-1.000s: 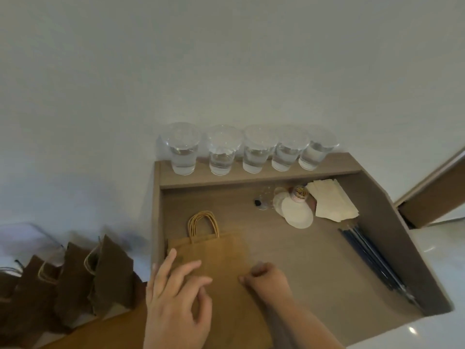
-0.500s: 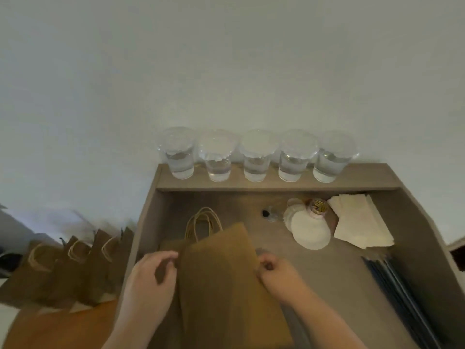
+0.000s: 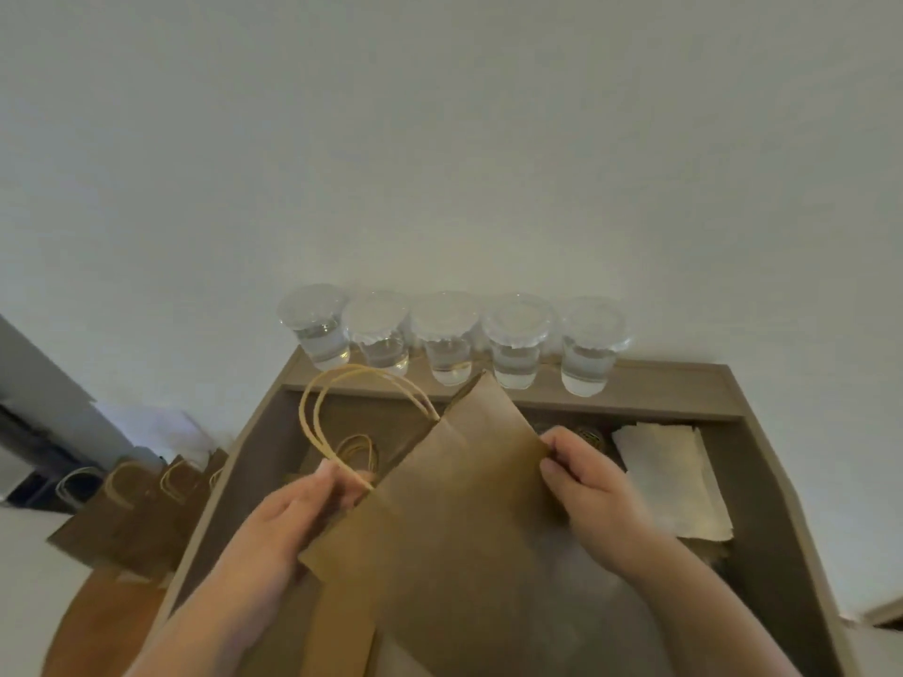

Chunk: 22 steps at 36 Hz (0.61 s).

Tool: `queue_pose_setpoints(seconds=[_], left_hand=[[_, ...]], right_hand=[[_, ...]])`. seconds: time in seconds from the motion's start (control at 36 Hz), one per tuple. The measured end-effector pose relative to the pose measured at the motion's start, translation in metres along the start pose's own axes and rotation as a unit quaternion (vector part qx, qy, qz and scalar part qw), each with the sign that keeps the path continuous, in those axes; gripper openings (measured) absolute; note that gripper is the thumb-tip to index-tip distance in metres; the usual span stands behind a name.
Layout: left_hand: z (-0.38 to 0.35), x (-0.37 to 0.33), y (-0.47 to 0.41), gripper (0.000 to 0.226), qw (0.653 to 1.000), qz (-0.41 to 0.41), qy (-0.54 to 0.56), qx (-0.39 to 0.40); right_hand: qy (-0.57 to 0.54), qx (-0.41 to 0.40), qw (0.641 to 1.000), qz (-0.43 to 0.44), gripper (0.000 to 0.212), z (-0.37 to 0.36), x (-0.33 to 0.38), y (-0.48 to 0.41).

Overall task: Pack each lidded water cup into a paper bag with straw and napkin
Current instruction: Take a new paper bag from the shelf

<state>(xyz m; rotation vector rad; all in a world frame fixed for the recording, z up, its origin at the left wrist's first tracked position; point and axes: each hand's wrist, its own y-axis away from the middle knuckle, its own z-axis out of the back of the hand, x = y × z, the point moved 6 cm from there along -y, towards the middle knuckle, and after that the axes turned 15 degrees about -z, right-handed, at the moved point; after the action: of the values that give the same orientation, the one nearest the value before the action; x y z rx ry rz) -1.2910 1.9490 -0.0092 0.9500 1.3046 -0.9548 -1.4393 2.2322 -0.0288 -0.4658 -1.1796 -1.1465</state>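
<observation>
Over the middle of the wooden tray point(image 3: 767, 481), a brown paper bag point(image 3: 469, 520) is held up off the surface. It's flat & unopened, tilted w/ its mouth edge facing upper left, and its twine handles point(image 3: 337, 398) loop up in front of the cups. L side: left hand point(image 3: 288, 520) pinches the mouth edge right where the handles attach, fingers curled onto it. R side: right hand point(image 3: 591, 486) grips the bag's long side edge, thumb on the near face, other fingers behind. Hands are apart, one each side of the bag, both clamped on it. Five lidded water cups point(image 3: 447, 344) stand in a row on the back ledge point(image 3: 674, 388) against the wall, each partly filled; the bag's top corner overlaps the 3rd & 4th from the left. Napkins point(image 3: 669, 481) lie stacked on the tray floor just right of the right hand. Under the held bag a second bag point(image 3: 364, 452) lies flat, mostly its handles showing. Outside the tray, to the left, more bags point(image 3: 141, 505) stand in a row, handles up. Small items behind the right hand are too hidden to ID.
</observation>
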Motion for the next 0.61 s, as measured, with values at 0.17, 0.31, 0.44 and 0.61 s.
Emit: queue_pose_setpoints(seconds=[0.17,0.31,0.44,0.61], left_hand=[[-0.068,-0.039,0.011,0.102,0.972,-0.011,-0.001,0.236],[-0.106,-0.052,0.005,0.091,0.936,-0.034,0.037,0.348],[-0.133,-0.063,0.007,0.060,0.870,-0.049,0.043,0.489],[-0.118,-0.042,-0.001,0.047,0.886,0.069,0.030,0.457]], right_hand=[[0.001,-0.040,0.998,0.039,0.023,0.011,0.016,0.014],[-0.069,-0.050,0.996,0.012,0.019,0.019,0.008,0.029],[-0.167,-0.100,0.981,0.020,0.014,0.026,0.007,0.042],[-0.200,-0.162,0.966,0.013,0.015,0.021,0.008,0.056]])
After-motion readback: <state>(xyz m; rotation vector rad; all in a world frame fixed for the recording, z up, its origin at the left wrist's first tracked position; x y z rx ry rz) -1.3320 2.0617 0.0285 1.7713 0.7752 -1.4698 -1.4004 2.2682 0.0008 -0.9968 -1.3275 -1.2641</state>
